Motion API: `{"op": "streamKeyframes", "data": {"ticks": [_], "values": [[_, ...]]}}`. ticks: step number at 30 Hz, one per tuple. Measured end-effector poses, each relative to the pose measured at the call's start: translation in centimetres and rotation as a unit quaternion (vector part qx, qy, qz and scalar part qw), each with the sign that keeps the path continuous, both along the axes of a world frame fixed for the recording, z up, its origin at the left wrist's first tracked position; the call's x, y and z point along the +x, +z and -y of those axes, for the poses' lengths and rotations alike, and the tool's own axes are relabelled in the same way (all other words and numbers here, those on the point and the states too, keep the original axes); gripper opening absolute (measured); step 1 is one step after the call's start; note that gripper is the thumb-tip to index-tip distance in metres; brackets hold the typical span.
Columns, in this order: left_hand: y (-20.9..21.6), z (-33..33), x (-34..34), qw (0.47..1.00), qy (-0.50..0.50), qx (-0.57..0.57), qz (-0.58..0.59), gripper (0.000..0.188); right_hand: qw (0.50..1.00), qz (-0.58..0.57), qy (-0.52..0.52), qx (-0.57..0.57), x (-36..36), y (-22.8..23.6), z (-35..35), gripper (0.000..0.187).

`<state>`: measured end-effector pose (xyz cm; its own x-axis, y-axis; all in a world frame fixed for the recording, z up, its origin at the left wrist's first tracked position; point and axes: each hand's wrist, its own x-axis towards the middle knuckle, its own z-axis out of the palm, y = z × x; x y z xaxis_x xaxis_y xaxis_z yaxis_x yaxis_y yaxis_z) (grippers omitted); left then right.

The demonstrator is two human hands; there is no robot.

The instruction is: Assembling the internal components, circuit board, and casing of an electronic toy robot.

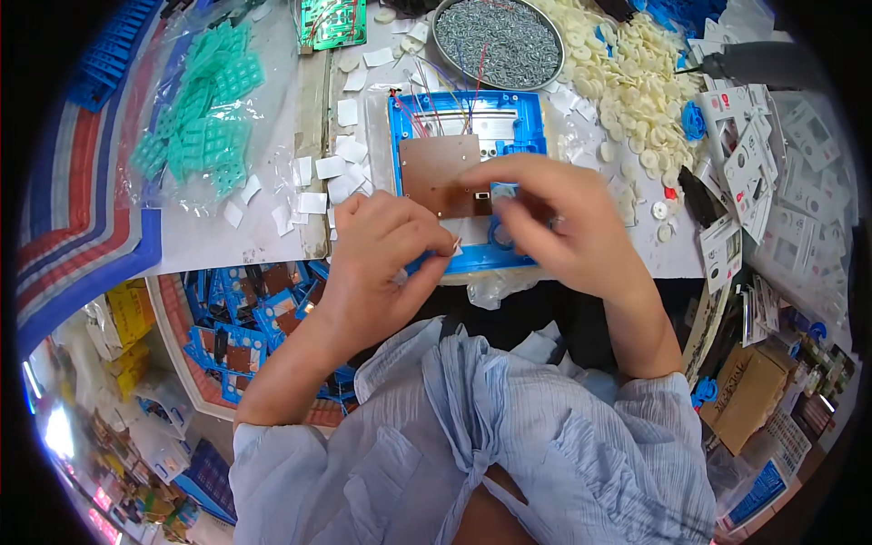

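A blue plastic housing lies on the table in front of me with its inside up. A brown circuit board sits in it, and thin coloured wires rise from the far side. My left hand is at the housing's near left edge, thumb and forefinger pinched on a tiny pale piece too small to name. Over the board's right side hovers my right hand, its thumb and forefinger apart with nothing visible between them. Its fingers partly hide the board's right edge and a small black-and-white part.
Beyond the housing stands a round metal tray of screws. Cream discs are heaped at right, near a dark tool and white printed panels. Green keypads and white squares lie left. A bin of blue assemblies stands below.
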<state>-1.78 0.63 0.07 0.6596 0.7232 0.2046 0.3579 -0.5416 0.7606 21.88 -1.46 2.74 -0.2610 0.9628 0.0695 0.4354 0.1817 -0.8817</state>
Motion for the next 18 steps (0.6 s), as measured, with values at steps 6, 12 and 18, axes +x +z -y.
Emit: {"op": "streamKeyframes", "data": {"ticks": [6,12,18], "values": [[-0.7,-1.5,-0.7,0.999,-0.013,0.036,0.039,0.023,0.99,-0.058,0.087,-0.097,-1.6,-0.8,-1.6,0.023],[-0.3,0.0,0.0,0.985,0.13,-0.057,0.096,0.017,0.99,-0.066,0.058,-0.114,-1.9,-1.0,-1.1,0.017],[-0.7,0.2,0.5,0.994,0.104,0.015,-0.009,0.011,0.988,-0.075,-0.027,-0.134,-2.5,-1.1,-0.1,0.012]]}}
